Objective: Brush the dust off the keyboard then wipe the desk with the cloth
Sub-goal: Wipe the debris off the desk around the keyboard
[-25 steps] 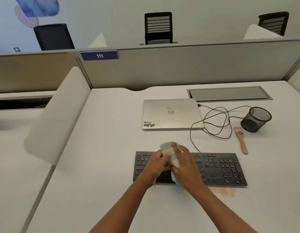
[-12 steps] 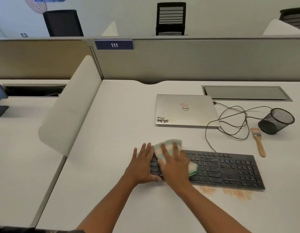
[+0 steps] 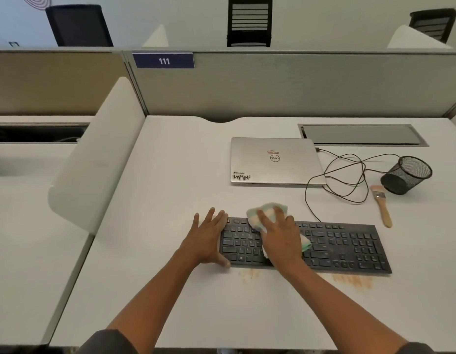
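Note:
A black keyboard (image 3: 344,247) lies across the white desk (image 3: 170,190). My right hand (image 3: 280,236) presses flat on a green-and-white checked cloth (image 3: 266,209) over the keyboard's left half. My left hand (image 3: 209,236) rests with fingers spread on the keyboard's left end, thumb at its front edge. A wooden-handled brush (image 3: 381,204) lies on the desk beyond the keyboard's right end, away from both hands. Orange-brown dust smears (image 3: 352,281) mark the desk just in front of the keyboard.
A closed silver laptop (image 3: 275,160) sits behind the keyboard with a black cable (image 3: 347,175) looped to its right. A black mesh cup (image 3: 407,175) lies tipped on its side by the brush. A grey partition (image 3: 298,83) backs the desk; a white divider (image 3: 94,154) stands left.
Both hands went from bunching the cloth above the keyboard to lying flat: the right hand presses the cloth on the keys and the left steadies the keyboard's left end.

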Action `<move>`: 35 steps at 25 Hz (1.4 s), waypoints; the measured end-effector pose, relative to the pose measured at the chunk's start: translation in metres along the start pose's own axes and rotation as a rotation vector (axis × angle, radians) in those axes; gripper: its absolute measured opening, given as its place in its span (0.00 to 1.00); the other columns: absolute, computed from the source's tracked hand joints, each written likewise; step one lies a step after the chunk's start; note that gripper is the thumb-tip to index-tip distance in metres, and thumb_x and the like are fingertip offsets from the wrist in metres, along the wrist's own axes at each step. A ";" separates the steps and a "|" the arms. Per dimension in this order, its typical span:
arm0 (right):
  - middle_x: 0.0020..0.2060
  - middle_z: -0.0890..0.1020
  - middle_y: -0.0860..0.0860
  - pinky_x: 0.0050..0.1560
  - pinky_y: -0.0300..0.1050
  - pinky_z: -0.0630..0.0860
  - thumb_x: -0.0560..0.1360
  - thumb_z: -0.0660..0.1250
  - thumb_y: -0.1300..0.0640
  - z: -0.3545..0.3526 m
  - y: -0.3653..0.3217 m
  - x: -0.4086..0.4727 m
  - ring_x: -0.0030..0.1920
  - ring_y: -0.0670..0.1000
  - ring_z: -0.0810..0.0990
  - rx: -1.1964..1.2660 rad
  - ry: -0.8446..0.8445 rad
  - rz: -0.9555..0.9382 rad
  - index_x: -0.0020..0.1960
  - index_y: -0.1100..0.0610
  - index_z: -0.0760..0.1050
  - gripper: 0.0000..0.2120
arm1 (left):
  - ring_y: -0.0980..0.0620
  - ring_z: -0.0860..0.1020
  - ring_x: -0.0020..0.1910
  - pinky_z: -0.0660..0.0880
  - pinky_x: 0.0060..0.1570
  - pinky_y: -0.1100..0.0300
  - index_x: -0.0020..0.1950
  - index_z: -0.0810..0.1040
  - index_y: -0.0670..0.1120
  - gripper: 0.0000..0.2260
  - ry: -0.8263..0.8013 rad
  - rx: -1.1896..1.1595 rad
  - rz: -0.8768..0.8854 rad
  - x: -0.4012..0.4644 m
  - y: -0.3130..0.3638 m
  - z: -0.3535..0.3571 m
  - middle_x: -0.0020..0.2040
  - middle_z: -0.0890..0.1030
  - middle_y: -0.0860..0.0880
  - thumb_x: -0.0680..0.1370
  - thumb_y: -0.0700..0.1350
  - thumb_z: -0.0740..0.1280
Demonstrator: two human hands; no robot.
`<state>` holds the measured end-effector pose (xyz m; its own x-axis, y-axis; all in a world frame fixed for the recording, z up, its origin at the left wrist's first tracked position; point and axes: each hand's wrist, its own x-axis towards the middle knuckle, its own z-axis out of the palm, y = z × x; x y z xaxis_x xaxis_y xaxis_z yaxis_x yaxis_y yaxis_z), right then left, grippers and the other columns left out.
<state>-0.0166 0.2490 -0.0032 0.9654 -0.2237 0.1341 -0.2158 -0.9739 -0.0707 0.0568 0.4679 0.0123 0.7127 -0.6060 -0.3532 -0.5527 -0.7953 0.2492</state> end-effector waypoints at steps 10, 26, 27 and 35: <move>0.60 0.78 0.59 0.39 0.53 0.77 0.66 0.77 0.54 -0.001 -0.045 -0.027 0.47 0.61 0.78 0.049 0.003 -0.267 0.61 0.48 0.78 0.24 | 0.45 0.31 0.80 0.32 0.75 0.38 0.83 0.41 0.46 0.65 -0.027 -0.028 -0.053 0.000 -0.004 0.002 0.83 0.42 0.50 0.62 0.69 0.78; 0.61 0.78 0.61 0.37 0.53 0.76 0.70 0.70 0.61 0.002 0.004 -0.046 0.44 0.62 0.78 -0.017 0.060 -0.229 0.63 0.48 0.79 0.23 | 0.42 0.37 0.81 0.38 0.76 0.34 0.82 0.42 0.43 0.63 -0.076 0.083 -0.121 0.000 0.014 -0.008 0.84 0.44 0.46 0.64 0.64 0.79; 0.60 0.78 0.61 0.37 0.53 0.77 0.68 0.74 0.61 -0.001 0.010 -0.041 0.44 0.63 0.78 -0.009 0.048 -0.139 0.63 0.48 0.80 0.25 | 0.42 0.38 0.81 0.38 0.76 0.34 0.82 0.42 0.43 0.62 -0.079 0.100 -0.122 0.000 0.015 -0.009 0.84 0.45 0.46 0.64 0.65 0.79; 0.59 0.80 0.60 0.35 0.51 0.77 0.61 0.80 0.57 -0.001 -0.081 -0.042 0.44 0.61 0.80 0.117 -0.042 -0.072 0.61 0.47 0.80 0.29 | 0.41 0.43 0.82 0.43 0.76 0.33 0.82 0.44 0.42 0.64 -0.067 0.227 -0.186 0.002 0.024 -0.009 0.83 0.49 0.45 0.63 0.69 0.78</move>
<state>-0.0399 0.3369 -0.0026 0.9836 -0.1490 0.1017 -0.1294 -0.9755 -0.1777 0.0487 0.4477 0.0263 0.7848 -0.4419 -0.4345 -0.5033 -0.8636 -0.0306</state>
